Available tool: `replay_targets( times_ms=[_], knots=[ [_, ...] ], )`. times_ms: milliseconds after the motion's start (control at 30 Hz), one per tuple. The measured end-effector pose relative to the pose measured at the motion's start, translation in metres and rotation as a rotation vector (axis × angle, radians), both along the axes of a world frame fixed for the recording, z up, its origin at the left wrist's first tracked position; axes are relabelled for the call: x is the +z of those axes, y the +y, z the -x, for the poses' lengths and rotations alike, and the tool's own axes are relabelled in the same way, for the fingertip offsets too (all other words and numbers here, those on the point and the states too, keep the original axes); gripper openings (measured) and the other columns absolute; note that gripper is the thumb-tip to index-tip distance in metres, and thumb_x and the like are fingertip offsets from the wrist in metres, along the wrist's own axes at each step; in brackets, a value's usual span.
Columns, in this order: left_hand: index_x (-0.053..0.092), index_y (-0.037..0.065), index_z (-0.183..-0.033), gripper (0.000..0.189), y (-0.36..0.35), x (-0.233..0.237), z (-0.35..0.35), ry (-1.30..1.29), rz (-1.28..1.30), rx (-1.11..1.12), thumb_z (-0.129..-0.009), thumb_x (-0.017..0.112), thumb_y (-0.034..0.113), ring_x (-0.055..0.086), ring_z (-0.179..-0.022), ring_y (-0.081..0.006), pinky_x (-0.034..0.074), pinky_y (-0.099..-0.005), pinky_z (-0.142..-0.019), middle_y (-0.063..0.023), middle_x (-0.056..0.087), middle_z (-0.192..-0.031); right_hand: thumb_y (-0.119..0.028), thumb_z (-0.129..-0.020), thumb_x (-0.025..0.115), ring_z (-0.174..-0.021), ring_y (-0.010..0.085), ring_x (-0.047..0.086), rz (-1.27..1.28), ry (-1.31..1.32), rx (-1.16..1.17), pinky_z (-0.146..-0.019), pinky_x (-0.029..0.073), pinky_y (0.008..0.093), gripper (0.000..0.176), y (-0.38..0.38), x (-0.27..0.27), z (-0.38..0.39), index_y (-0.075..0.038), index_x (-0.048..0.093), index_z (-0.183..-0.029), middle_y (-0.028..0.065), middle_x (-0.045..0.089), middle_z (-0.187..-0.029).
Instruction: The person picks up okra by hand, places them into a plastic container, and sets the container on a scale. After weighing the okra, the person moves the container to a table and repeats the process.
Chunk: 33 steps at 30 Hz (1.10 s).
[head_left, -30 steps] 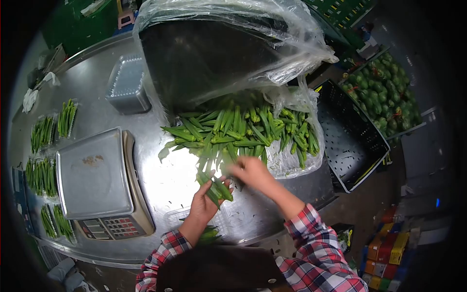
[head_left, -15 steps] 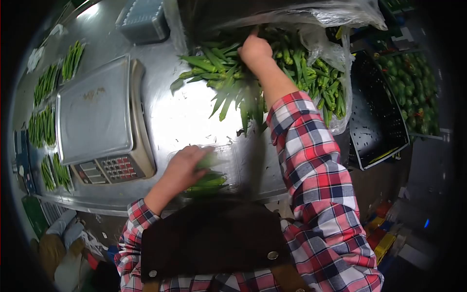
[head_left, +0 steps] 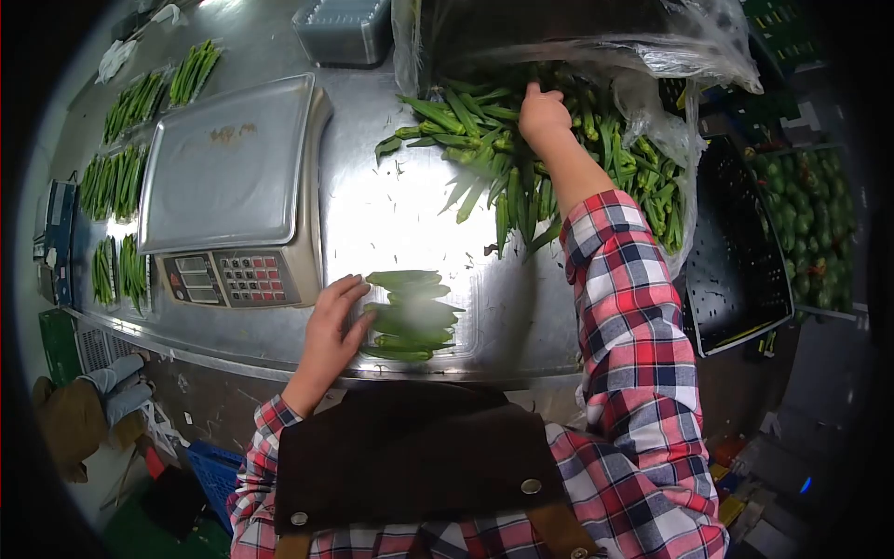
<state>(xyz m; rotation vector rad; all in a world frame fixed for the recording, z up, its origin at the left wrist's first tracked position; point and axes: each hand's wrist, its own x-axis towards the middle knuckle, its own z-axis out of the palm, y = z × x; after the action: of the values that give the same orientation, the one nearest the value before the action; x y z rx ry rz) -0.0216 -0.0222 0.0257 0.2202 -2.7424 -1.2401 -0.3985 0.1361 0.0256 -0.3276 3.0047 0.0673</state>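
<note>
Several green okra pods (head_left: 410, 326) lie side by side in a clear plastic tray (head_left: 470, 321) near the table's front edge. My left hand (head_left: 333, 321) rests at the tray's left side, fingers apart, with fingertips by the pod ends. Farther back, my right hand (head_left: 545, 114) reaches into a large okra pile (head_left: 503, 140) that spills from a clear plastic bag (head_left: 689, 172). One finger points forward into the pods; the other fingers look curled, and whatever is under them is hidden. A blurred streak covers part of the view.
Left of the tray stands a scale (head_left: 228, 177) with a metal pan. Packed okra trays (head_left: 112, 182) lie farther left. Stacked clear trays (head_left: 343, 33) stand at the back. A black crate (head_left: 736, 252) and a crate of green produce (head_left: 805, 224) are on the right.
The view has shifted, so the table appears farther right. My left hand has opened at the tray's left side, and the pods in it now show in a row. My right hand remains at the pile.
</note>
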Motion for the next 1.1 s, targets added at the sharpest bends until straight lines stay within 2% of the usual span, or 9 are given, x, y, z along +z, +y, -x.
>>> replay_targets(
  times_ms=[200, 367, 467, 567, 633, 700, 867, 1000, 1100],
  knots=[
    [0.052, 0.000, -0.109, 0.032, 0.009, -0.008, -0.024, -0.001, -0.303, 0.302, -0.077, 0.057, 0.001, 0.049, -0.106, -0.0271, 0.037, -0.0324, -0.092, -0.0136, 0.052, -0.110, -0.006, -0.078, 0.054, -0.093, 0.0341, 0.056, 0.592, 0.307, 0.367, -0.079, 0.046, 0.0395, 0.048, 0.061, 0.024, -0.048, -0.005, 0.036, -0.123, 0.0223, 0.049, -0.112],
    [0.045, -0.001, -0.118, 0.044, 0.014, -0.007, -0.032, 0.130, -0.153, 0.259, -0.075, 0.056, 0.001, 0.044, -0.113, -0.0310, 0.032, -0.0355, -0.097, -0.0175, 0.046, -0.119, -0.013, -0.081, 0.056, -0.095, 0.0291, 0.056, 0.796, -0.589, 0.434, -0.084, 0.044, 0.0372, 0.037, 0.062, 0.040, -0.213, -0.006, 0.046, -0.116, 0.0162, 0.056, -0.105],
    [0.041, 0.002, -0.123, 0.057, 0.021, -0.008, -0.031, 0.182, 0.014, -0.006, -0.071, 0.063, 0.011, 0.038, -0.119, -0.0355, 0.030, -0.0435, -0.099, -0.0186, 0.042, -0.125, -0.012, -0.078, 0.058, -0.091, 0.0327, 0.055, 0.832, -0.469, 0.798, -0.081, 0.045, 0.0381, 0.031, 0.055, 0.006, -0.257, -0.006, 0.051, -0.107, 0.0163, 0.056, -0.097],
    [0.046, 0.005, -0.120, 0.054, 0.031, -0.015, -0.027, 0.131, 0.216, -0.243, -0.071, 0.065, 0.016, 0.038, -0.118, -0.0360, 0.029, -0.0479, -0.098, -0.0166, 0.043, -0.124, -0.011, -0.075, 0.058, -0.091, 0.0320, 0.054, 0.727, -0.358, 0.753, -0.078, 0.045, 0.0375, 0.026, 0.057, -0.015, -0.232, -0.004, 0.053, -0.100, 0.0159, 0.055, -0.095],
    [0.048, 0.006, -0.117, 0.051, 0.032, -0.029, -0.033, 0.098, 0.311, -0.303, -0.071, 0.065, 0.018, 0.039, -0.118, -0.0364, 0.029, -0.0494, -0.098, -0.0159, 0.043, -0.124, -0.009, -0.073, 0.058, -0.083, 0.0320, 0.053, 0.825, -0.006, 0.448, -0.072, 0.045, 0.0381, 0.022, 0.063, -0.012, -0.182, -0.001, 0.053, -0.093, 0.0154, 0.052, -0.089],
    [0.050, 0.005, -0.113, 0.045, 0.027, -0.031, -0.036, 0.129, 0.236, -0.174, -0.071, 0.065, 0.016, 0.039, -0.117, -0.0366, 0.030, -0.0488, -0.098, -0.0158, 0.044, -0.123, -0.011, -0.074, 0.057, -0.081, 0.0364, 0.054, 0.606, 0.314, 0.348, -0.069, 0.045, 0.0437, 0.028, 0.072, -0.012, -0.127, -0.001, 0.049, -0.100, 0.0182, 0.049, -0.093],
    [0.052, 0.001, -0.110, 0.034, 0.018, -0.017, -0.046, 0.130, 0.108, 0.190, -0.077, 0.057, 0.004, 0.042, -0.113, -0.0339, 0.033, -0.0393, -0.096, -0.0159, 0.047, -0.118, -0.013, -0.073, 0.058, -0.081, 0.0392, 0.055, 0.184, 0.165, 0.262, -0.068, 0.047, 0.0445, 0.033, 0.078, -0.023, -0.057, -0.004, 0.050, -0.103, 0.0184, 0.052, -0.094],
    [0.052, 0.000, -0.110, 0.029, 0.012, -0.027, -0.056, 0.151, -0.013, 0.379, -0.080, 0.054, 0.004, 0.044, -0.111, -0.0314, 0.034, -0.0368, -0.094, -0.0155, 0.048, -0.116, -0.011, -0.074, 0.061, -0.071, 0.0258, 0.059, 0.560, 0.200, 0.264, -0.064, 0.047, 0.0345, 0.022, 0.100, -0.011, -0.067, -0.003, 0.058, -0.094, 0.0131, 0.058, -0.081],
    [0.052, 0.000, -0.109, 0.027, 0.017, -0.034, -0.058, 0.170, -0.102, 0.450, -0.082, 0.052, 0.004, 0.045, -0.109, -0.0301, 0.034, -0.0359, -0.094, -0.0151, 0.048, -0.116, -0.006, -0.076, 0.062, -0.061, 0.0124, 0.050, 0.849, -0.110, 0.271, -0.057, 0.042, 0.0242, 0.021, 0.111, -0.005, -0.122, -0.003, 0.058, -0.096, 0.0039, 0.057, -0.077]
  ],
)
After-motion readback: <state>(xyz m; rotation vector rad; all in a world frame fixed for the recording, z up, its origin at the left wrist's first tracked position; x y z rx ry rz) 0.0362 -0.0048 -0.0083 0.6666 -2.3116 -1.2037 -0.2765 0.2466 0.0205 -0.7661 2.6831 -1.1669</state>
